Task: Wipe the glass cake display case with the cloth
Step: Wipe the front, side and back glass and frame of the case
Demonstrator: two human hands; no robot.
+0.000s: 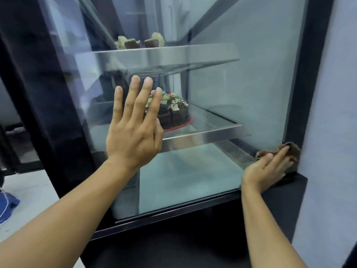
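Observation:
The glass cake display case fills the view, black-framed with metal shelves inside. My left hand lies flat on the glass at mid height, fingers spread and pointing up, holding nothing. My right hand presses a dark brown cloth against the lower right corner of the glass, beside the black frame. Most of the cloth is hidden under my fingers.
Behind the glass, a decorated chocolate cake sits on the middle shelf and cake pieces on the upper shelf. A pale wall borders the case on the right. White floor and a blue object lie to the left.

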